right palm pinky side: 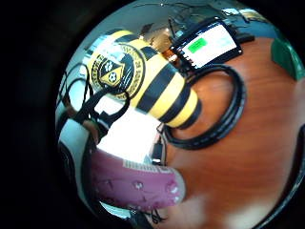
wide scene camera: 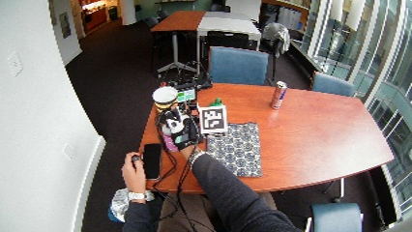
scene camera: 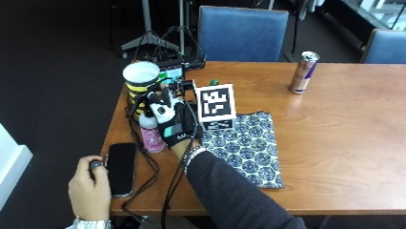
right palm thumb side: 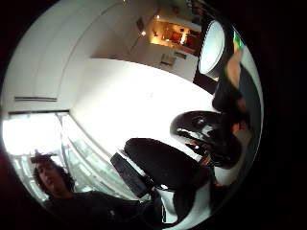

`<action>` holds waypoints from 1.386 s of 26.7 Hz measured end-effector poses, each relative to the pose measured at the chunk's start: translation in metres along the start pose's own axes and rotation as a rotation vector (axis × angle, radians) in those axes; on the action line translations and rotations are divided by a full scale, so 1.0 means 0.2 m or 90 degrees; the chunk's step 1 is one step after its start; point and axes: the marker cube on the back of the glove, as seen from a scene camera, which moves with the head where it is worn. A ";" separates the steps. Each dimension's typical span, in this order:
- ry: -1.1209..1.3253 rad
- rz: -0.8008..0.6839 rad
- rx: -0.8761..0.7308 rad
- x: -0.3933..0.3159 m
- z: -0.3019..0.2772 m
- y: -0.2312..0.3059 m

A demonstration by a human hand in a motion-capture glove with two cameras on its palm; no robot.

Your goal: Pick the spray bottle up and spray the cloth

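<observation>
In the outside view a pink spray bottle (scene camera: 151, 137) with a white neck stands near the table's left edge. My gloved right hand (scene camera: 172, 123) is against its right side and grips it around the upper part. The little finger side palm view has the pink bottle body (right palm pinky side: 138, 183) close to the palm. The bottle's black spray head (right palm thumb side: 201, 130) shows in the thumb side view. A blue-and-white patterned cloth (scene camera: 246, 145) lies flat on the table just right of the hand.
A yellow-and-black striped cup (scene camera: 141, 82) stands right behind the bottle, with a small green-lit screen (scene camera: 171, 74) and looped black cables (right palm pinky side: 224, 119) beside it. A phone (scene camera: 120, 168) lies at the front left under a bare left hand (scene camera: 89, 185). A drinks can (scene camera: 303, 71) stands far right.
</observation>
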 end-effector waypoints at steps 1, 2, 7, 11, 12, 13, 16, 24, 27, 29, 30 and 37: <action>0.016 -0.003 -0.006 0.00 -0.01 0.00; 0.035 -0.009 -0.014 0.00 -0.03 0.00; 0.212 -0.049 -0.123 0.03 -0.12 0.00; 0.387 -0.082 -0.235 0.03 -0.21 0.04; 0.414 -0.087 -0.257 0.02 -0.22 0.05; 0.437 -0.089 -0.280 0.01 -0.24 0.07; 0.502 -0.081 -0.362 0.00 -0.30 0.14; 0.616 -0.107 -0.482 -0.07 -0.46 0.41; 0.628 -0.122 -0.493 -0.14 -0.51 0.52; 0.643 -0.128 -0.493 -0.19 -0.54 0.58; 0.652 -0.132 -0.490 -0.21 -0.55 0.60; 0.665 -0.137 -0.475 -0.33 -0.59 0.72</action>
